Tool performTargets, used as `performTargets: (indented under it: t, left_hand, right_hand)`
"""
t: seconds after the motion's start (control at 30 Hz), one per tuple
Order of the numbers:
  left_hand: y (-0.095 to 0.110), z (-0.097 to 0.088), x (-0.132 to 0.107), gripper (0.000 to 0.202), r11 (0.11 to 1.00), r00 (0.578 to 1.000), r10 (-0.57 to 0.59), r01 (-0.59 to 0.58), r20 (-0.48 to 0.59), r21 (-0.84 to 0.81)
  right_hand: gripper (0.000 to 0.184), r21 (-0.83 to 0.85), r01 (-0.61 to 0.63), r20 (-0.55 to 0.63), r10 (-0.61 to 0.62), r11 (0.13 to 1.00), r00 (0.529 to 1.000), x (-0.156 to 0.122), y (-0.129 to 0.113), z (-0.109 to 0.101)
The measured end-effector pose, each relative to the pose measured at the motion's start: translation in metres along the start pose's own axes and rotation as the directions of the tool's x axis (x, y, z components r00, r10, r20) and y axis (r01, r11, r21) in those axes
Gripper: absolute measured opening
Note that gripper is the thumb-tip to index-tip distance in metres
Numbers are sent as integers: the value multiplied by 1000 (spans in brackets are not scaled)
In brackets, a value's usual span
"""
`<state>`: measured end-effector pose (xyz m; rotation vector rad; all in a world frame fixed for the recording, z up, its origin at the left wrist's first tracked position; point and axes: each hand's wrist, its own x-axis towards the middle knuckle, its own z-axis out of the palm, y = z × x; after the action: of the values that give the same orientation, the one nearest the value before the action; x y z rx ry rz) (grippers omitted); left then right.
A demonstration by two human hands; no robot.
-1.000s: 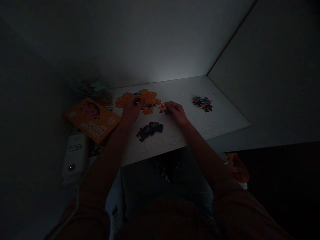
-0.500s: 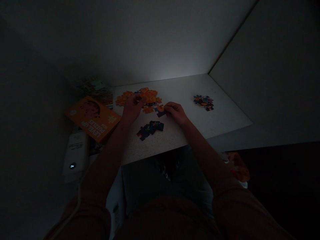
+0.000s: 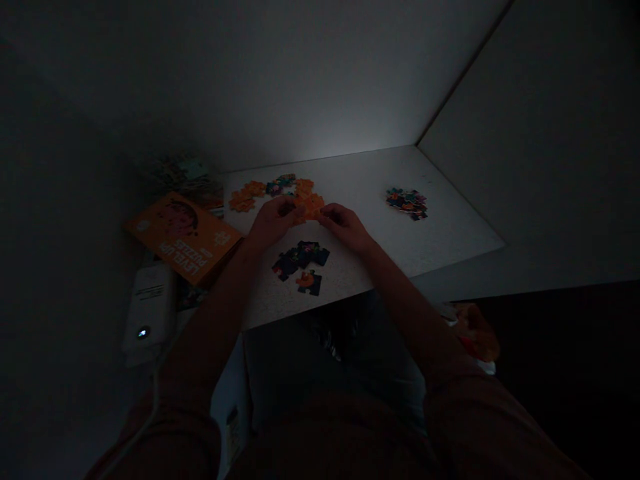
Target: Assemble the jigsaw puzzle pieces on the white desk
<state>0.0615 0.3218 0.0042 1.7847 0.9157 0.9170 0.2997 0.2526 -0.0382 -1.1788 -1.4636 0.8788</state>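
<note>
In dim light, orange-backed jigsaw puzzle pieces (image 3: 311,204) lie bunched between my two hands. My left hand (image 3: 274,217) is closed at the left of the bunch, its thumb and fingers pinching at a puzzle piece. On the other side, my right hand (image 3: 347,228) pinches a puzzle piece at the bunch's right edge. Just below them, picture side up, is a cluster of dark puzzle pieces (image 3: 300,257). Nearer the table's front edge lies a dark piece with an orange pattern (image 3: 309,283). More orange pieces (image 3: 245,196) and a few dark ones (image 3: 281,185) are spread behind my left hand.
A separate pile of mixed puzzle pieces (image 3: 407,203) sits on the white table (image 3: 360,177) at right. An orange puzzle box (image 3: 185,233) lies on the left, above a white device with a lit display (image 3: 143,332). Walls border the table's back and right.
The dark-and-orange piece from my right hand now lies below the dark cluster. Both hands have come together over the orange pieces, which have shifted and uncovered dark pieces behind.
</note>
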Motion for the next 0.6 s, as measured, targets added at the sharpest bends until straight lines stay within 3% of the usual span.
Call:
performTargets:
  t: [0.1, 0.27, 0.37, 0.53, 0.6]
  left_hand:
    - [1, 2, 1, 45, 999, 1000, -18, 18, -17, -39]
    - [-3, -2, 9, 41, 991, 975, -93, 72, -204, -109]
    - [-4, -6, 12, 42, 987, 959, -114, 78, -261, -144]
    - [-3, -8, 11, 41, 985, 959, -102, 61, -265, -159]
    - [-3, -6, 11, 40, 988, 964, -92, 58, -249, -142]
  right_hand:
    - [66, 16, -24, 10, 24, 1000, 1000, 1, -3, -1]
    - [60, 26, -40, -16, 40, 999, 999, 4, -7, -6]
    - [56, 34, -45, -5, 46, 998, 999, 2, -9, -8]
    - [36, 10, 31, 234, -33, 999, 972, -5, -7, -9]
    - [32, -46, 84, 265, -69, 995, 962, -6, -5, -11]
